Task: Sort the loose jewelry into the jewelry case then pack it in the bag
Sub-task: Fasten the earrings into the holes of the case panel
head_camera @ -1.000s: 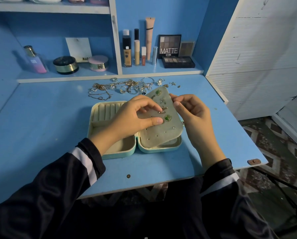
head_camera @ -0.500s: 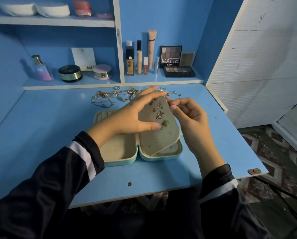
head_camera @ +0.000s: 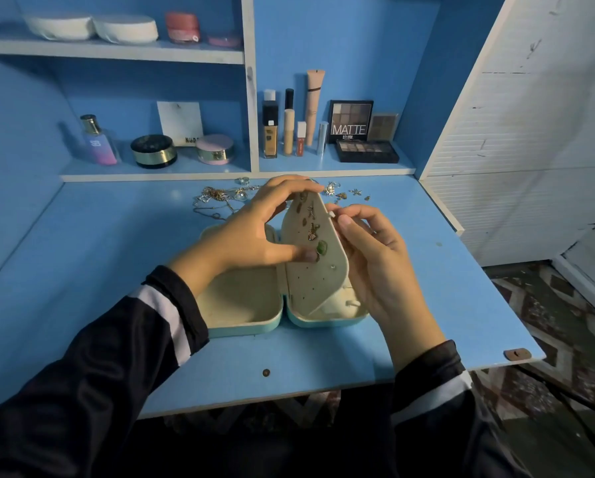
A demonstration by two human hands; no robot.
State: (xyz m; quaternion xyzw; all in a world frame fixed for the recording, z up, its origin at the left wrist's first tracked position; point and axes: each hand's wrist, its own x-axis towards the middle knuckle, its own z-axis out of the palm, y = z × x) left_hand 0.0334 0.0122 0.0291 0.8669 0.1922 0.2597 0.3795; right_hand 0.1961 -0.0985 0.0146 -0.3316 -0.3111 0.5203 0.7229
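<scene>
from the head camera i see the jewelry case [head_camera: 244, 327] lying open on the blue tabletop [head_camera: 99, 270], right in front of me. it has two halves side by side. a soft earring flap [head_camera: 318, 277] stands up, tilted, over the right half.

my left hand [head_camera: 251, 236] holds the flap. its fingers curl over the top edge and its thumb presses on the front, just beside a green earring [head_camera: 322, 247]. my right hand [head_camera: 375, 263] is behind the flap with its fingers curled. its thumb and first finger pinch a tiny pale bit [head_camera: 331, 214] at the flap's edge. i cannot tell what that bit is. my guess is that i am fixing an earring onto the flap.

some of the job is done, i think. a few earrings are pinned to the flap in a row. many holes lower down are bare. the part of the left half that i can see has no jewelry in it.

a lot is left. a pile of chains and rings [head_camera: 216, 196] lies on the tabletop behind the case, and some small pieces [head_camera: 341, 194] lie near its right side. all of these need to go in. then the case must be closed and packed. i see no bag in this view.
</scene>
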